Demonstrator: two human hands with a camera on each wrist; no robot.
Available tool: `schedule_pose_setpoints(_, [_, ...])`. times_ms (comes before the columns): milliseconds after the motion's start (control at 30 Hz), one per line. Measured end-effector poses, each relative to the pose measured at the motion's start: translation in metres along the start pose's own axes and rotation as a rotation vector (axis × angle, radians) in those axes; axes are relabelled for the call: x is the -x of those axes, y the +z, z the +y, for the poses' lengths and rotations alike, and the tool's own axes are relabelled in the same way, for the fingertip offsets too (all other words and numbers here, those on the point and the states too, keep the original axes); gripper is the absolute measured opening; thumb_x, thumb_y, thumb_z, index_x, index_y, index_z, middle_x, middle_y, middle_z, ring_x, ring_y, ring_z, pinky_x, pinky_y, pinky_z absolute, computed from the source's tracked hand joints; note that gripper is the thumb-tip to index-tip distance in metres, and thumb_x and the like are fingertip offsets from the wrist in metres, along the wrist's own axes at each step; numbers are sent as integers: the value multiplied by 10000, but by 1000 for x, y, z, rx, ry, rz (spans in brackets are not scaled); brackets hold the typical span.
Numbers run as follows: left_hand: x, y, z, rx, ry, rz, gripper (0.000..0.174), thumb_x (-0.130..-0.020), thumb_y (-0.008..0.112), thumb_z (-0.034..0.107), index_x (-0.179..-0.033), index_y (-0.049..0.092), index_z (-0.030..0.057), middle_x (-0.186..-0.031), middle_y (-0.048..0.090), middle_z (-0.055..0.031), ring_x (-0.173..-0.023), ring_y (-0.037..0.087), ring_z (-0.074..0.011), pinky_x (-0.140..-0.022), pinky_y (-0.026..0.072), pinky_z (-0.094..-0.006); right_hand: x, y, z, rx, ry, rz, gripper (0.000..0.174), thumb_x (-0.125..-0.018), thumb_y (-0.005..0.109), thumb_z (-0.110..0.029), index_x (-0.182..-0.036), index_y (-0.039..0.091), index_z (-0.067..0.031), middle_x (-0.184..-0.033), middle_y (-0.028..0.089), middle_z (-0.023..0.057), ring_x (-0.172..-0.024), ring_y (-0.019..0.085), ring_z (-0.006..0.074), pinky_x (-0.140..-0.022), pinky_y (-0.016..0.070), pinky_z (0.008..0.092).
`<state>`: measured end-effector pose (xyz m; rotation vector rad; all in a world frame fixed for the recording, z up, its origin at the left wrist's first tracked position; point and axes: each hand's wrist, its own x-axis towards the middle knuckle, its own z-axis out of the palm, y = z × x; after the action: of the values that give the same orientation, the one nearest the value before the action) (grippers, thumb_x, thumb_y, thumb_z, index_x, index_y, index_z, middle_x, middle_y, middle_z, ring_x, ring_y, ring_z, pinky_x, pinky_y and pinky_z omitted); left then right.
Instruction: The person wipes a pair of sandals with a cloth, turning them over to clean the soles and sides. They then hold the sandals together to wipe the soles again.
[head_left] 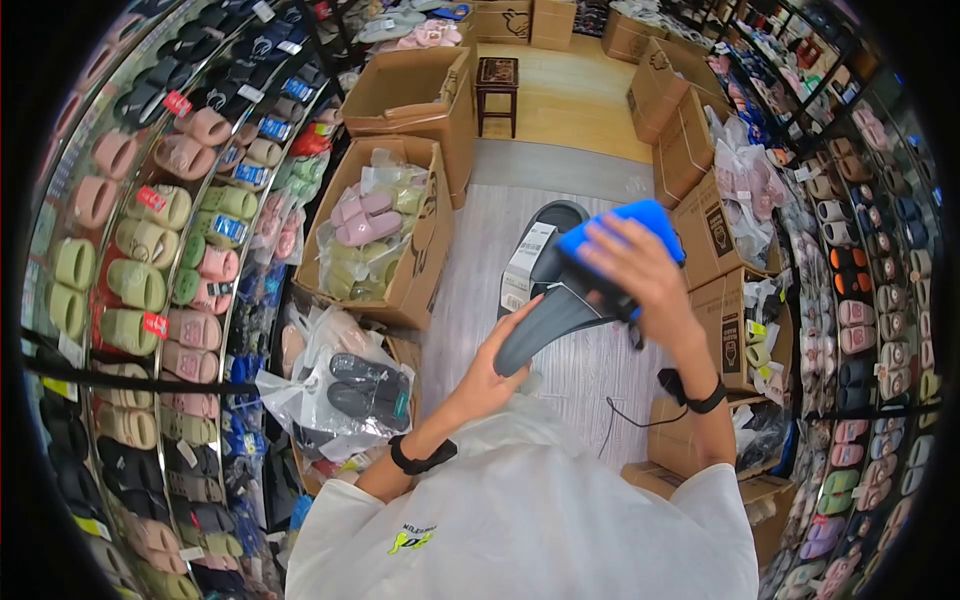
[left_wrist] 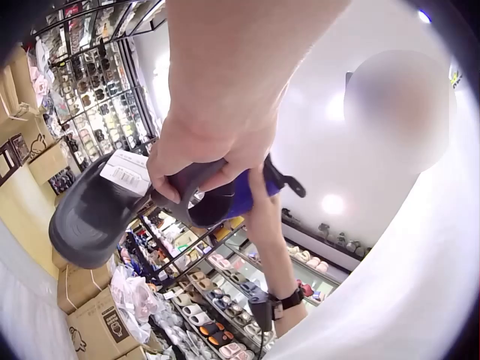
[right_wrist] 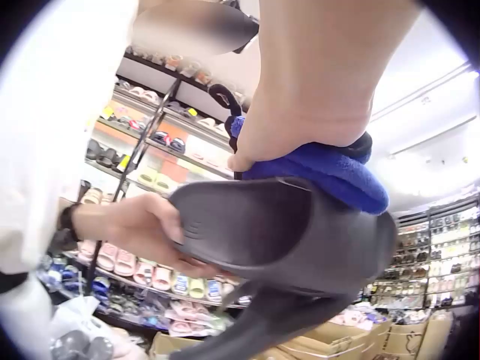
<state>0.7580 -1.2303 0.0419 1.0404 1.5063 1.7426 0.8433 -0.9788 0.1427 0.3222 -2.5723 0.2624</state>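
Note:
My left hand (head_left: 487, 378) grips a dark grey slide sandal (head_left: 540, 332) by its heel end, with its mate (head_left: 562, 218) held just beyond it. A white barcode label (left_wrist: 126, 174) hangs at the pair. My right hand (head_left: 643, 268) holds a blue fuzzy pad (right_wrist: 330, 176) with a black strap loop (right_wrist: 222, 96). In the right wrist view the pad lies against the upper of the nearer slide (right_wrist: 330, 240). Fingers of the right hand spread over the pad's back in the head view. Both slides are up in front of the body, clear of the floor.
Open cardboard boxes (head_left: 432, 255) of bagged slippers line the left side, with more boxes (head_left: 702, 215) at right. Shelves of slippers (head_left: 150, 280) rise on both sides. A small wooden stool (head_left: 498, 85) stands ahead. A thin black cable (head_left: 625, 425) runs near the right wrist.

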Motion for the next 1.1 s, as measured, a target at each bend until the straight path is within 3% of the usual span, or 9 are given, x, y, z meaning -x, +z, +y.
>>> schedule_pose_setpoints(200, [-41, 25, -43, -49, -45, -74, 704, -884, 722, 114, -1504, 400, 22, -1426, 543, -151, -1325, 530, -233, -1119, 427, -371, 24, 1, -35, -127, -256, -123, 419, -854, 602, -94, -1267, 665, -79, -1359, 637, 104, -1280, 595, 300, -1079, 469, 445])
schedule_pose_setpoints(367, [-84, 57, -53, -29, -90, -141, 687, -866, 597, -53, -1521, 405, 25, -1431, 539, -120, -1280, 539, -191, -1089, 410, -330, 52, -29, 26, 137, -104, -64, 414, -879, 589, -136, -1286, 653, -90, -1359, 641, 101, -1295, 593, 278, -1102, 451, 454])
schedule_pose_setpoints(467, [-105, 74, -26, 35, -69, -180, 744, -831, 521, -118, -1547, 380, 31, -1479, 501, -114, -1297, 511, -175, -1086, 383, -311, 72, -48, 78, 229, 64, -51, 475, -851, 607, -70, -1324, 645, -88, -1390, 630, 110, -1327, 570, 295, -1112, 436, 473])
schedule_pose_setpoints(600, [-125, 83, -29, 19, -61, -254, 779, -821, 503, -126, -1567, 357, 45, -1527, 460, -112, -1324, 482, -169, -1094, 360, -303, 93, -57, 140, 208, 305, 109, 497, -862, 705, -138, -1347, 634, -61, -1406, 613, 141, -1333, 551, 336, -1128, 404, 473])
schedule_pose_setpoints(700, [-143, 90, -37, 38, -67, -276, 781, -819, 507, -125, -1567, 350, 37, -1531, 458, -116, -1348, 476, -184, -1102, 353, -307, 95, -53, 156, 192, 356, 99, 505, -870, 737, -197, -1347, 636, -68, -1402, 614, 142, -1338, 543, 339, -1127, 403, 473])
schedule_pose_setpoints(867, [-173, 94, -86, 85, -173, -289, 749, -865, 575, -73, -1565, 326, 20, -1497, 492, -132, -1369, 492, -215, -1123, 377, -336, 85, -42, 141, -29, 168, -82, 509, -838, 725, -184, -1332, 643, -87, -1409, 607, 127, -1351, 534, 329, -1127, 421, 472])
schedule_pose_setpoints(967, [-211, 103, -83, -36, 33, -354, 677, -940, 612, 29, -1558, 335, 30, -1464, 514, -132, -1335, 523, -213, -1130, 414, -354, 74, -43, 128, -159, 15, -201, 517, -827, 650, -168, -1335, 624, -78, -1431, 585, 115, -1360, 531, 311, -1128, 426, 461])
schedule_pose_setpoints(1000, [-228, 112, -87, 213, -241, -325, 610, -989, 598, 114, -1545, 357, 40, -1460, 513, -129, -1333, 523, -214, -1145, 429, -365, 73, -41, 127, -134, -27, -212, 501, -839, 601, -154, -1335, 614, -86, -1444, 570, 104, -1364, 527, 292, -1137, 422, 444])
schedule_pose_setpoints(1100, [-272, 119, -95, 229, -246, -373, 602, -977, 551, 53, -1545, 354, 31, -1463, 503, -125, -1352, 502, -225, -1152, 402, -366, 66, -49, 156, -21, -7, -197, 436, -882, 577, -128, -1314, 625, -105, -1425, 585, 99, -1349, 545, 273, -1127, 438, 424])
